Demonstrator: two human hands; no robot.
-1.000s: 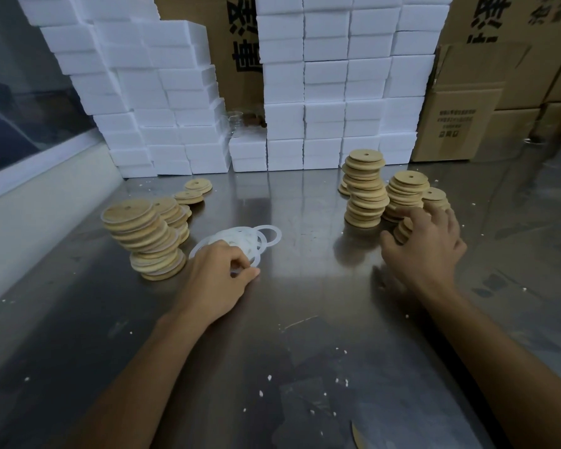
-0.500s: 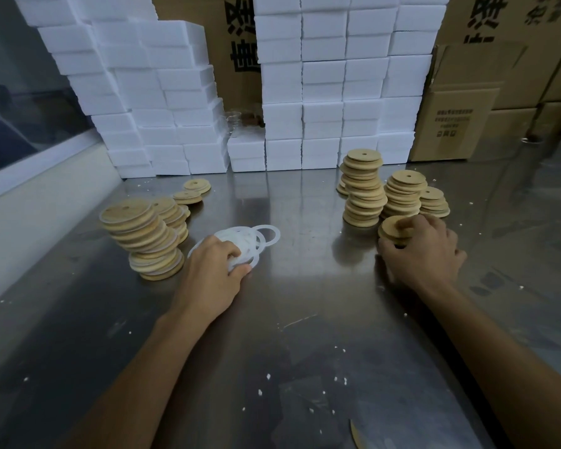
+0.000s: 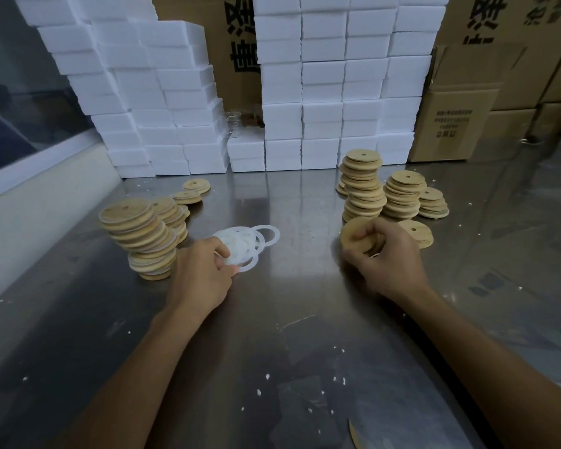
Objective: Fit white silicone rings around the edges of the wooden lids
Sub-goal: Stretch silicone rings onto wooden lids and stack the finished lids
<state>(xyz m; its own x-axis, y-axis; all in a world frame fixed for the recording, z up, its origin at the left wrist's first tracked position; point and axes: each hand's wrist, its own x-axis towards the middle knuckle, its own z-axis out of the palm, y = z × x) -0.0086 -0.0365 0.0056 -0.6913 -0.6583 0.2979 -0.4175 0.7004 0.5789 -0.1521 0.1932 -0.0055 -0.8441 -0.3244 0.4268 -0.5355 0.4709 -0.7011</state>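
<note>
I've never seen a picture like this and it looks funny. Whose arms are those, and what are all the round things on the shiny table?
The arms belong to a person who wears a camera on the head, so you look down just as they do. The left hand pinches a ring from the pile of thin white silicone rings. The right hand holds one round wooden lid, tilted up off the shiny metal table. The lids have a small hole in the middle. More wooden lids stand in stacks on the right, and another leaning stack on the left seems to have white rims already. Behind are white foam blocks and brown cardboard boxes.
</note>
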